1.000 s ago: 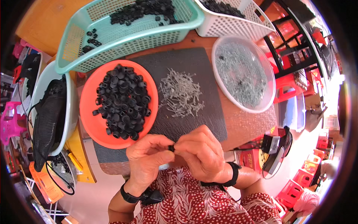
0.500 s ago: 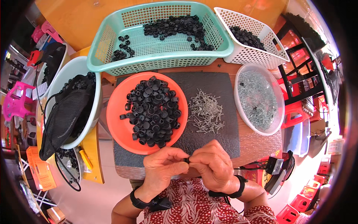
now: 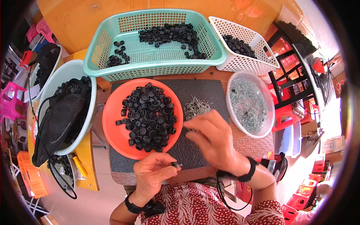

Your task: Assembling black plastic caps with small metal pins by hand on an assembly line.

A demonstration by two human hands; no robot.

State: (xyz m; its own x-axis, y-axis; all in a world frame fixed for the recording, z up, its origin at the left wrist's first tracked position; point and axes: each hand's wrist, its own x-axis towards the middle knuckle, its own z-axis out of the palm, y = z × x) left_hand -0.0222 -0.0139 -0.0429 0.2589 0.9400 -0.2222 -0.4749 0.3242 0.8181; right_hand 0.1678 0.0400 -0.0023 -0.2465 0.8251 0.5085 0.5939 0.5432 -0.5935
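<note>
My left hand is closed near the table's front edge, pinching a small black plastic cap with a screw's metal tip sticking out to the right. My right hand is over the dark mat, just in front of the loose screw pile and partly covering it. Its thumb and index finger are bent toward each other, and a small dark spot between their tips is too unclear to name. Left of that hand, an orange-red bowl holds many black caps.
Behind the bowl stands a green basket with black caps, beside a white basket of similar parts. A clear tub of screws sits at the right. On the left are a pale bucket with black mesh and a yellow-handled tool.
My hands have come apart. The right one has moved forward to the screw pile, while the left stays near the edge with the cap. The whole view has shifted slightly.
</note>
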